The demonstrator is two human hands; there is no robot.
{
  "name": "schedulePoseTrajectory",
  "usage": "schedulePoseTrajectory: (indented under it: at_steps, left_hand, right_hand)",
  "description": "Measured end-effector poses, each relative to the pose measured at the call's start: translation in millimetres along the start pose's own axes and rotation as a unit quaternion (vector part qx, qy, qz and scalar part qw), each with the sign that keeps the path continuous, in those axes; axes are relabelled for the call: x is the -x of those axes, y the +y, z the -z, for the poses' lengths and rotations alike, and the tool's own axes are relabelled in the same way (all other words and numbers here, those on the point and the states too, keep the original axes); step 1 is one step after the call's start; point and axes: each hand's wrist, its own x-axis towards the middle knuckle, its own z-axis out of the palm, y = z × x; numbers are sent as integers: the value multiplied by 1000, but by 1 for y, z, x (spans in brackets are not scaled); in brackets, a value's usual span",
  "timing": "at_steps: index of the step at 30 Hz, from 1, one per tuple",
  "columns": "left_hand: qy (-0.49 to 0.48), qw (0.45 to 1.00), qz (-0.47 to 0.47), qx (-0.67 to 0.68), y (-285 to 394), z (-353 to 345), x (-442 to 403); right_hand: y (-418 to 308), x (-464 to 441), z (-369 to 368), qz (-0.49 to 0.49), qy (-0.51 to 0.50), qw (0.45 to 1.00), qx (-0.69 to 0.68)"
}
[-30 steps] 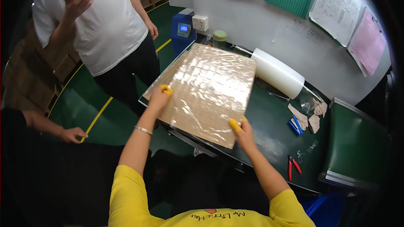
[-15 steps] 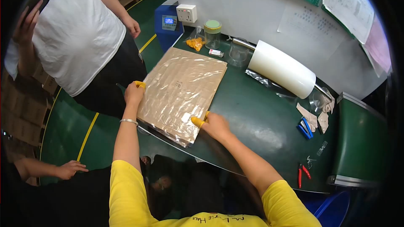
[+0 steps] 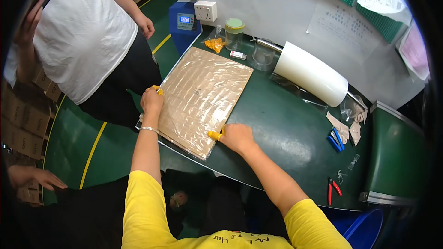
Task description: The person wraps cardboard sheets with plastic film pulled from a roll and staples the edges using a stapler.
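Note:
A flat cardboard stack (image 3: 198, 97), wrapped in shiny clear film, lies on the green table top (image 3: 277, 157) with its near corner close to the front edge. At the stack's left edge, my left hand (image 3: 152, 100) is closed, with yellow finger covers on its fingertips. My right hand (image 3: 237, 137) grips the right edge near the front corner. Its yellow-covered thumb presses on the top, while the other fingers curl at the side, partly hidden. Light glares off wrinkles in the film.
A white film roll (image 3: 311, 74) sits on a metal rod at the back. Red cutters (image 3: 334, 191), a blue stapler (image 3: 335, 139), a glass jar (image 3: 234, 34) and orange finger covers (image 3: 215, 44) lie around. A person in a white shirt (image 3: 85, 37) stands left; another person's hand (image 3: 48, 180) shows lower left.
The wrapped stack has shifted slightly away and to the right, with both hands still at its edges. The other person's hand at lower left has moved left.

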Motion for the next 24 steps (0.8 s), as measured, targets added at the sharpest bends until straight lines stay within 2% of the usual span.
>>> schedulePoseTrajectory:
  at_steps: [4,6,7,9,10,11,12,13,14,15,16,17,19,20,21,22,23,24]
  left_hand:
    - [5,1000,-23,11,2,6,9]
    - [50,998,-38,-16,3,15,21]
    - [43,998,-26,24,5,23,31]
    - [108,986,-26,123,3,35,61]
    - [125,974,12,190,9,49,87]
    - [178,938,-28,297,7,52,120]
    - [169,912,-22,373,8,56,162]
    - [173,886,-65,426,11,64,207]
    - [142,884,-47,443,10,60,259]
    - [123,886,-93,437,4,53,308]
    - [61,910,-107,395,-7,60,360]
    - [28,917,-101,386,-23,53,411]
    - [-71,939,-27,335,-64,61,506]
    - [-105,938,3,331,-90,69,547]
    - [-126,946,51,295,-113,81,584]
    - [-119,953,76,268,-134,103,615]
    - [-136,964,110,200,-160,116,652]
    - [-124,971,143,147,-188,128,689]
  right_hand:
    - [2,1,-8,2,49,999,-7]
    - [6,0,-15,3,72,997,-21]
    - [7,4,-14,-5,90,995,-41]
    - [21,13,-29,27,163,980,-109]
    - [28,19,-39,49,207,970,-119]
    - [34,29,-44,78,230,957,-157]
    - [39,40,-50,107,250,942,-196]
    - [42,52,-55,114,258,931,-232]
    - [45,64,-59,113,249,928,-252]
    - [49,76,-64,112,233,927,-272]
    - [60,79,-81,123,239,912,-308]
    - [64,90,-81,150,267,922,-236]
    - [61,110,-75,111,215,942,-232]
    - [65,114,-78,151,237,927,-247]
    - [64,114,-81,118,233,934,-245]
    - [74,103,-90,112,193,904,-365]
    - [86,95,-97,175,226,908,-305]
    - [103,80,-105,187,206,909,-312]
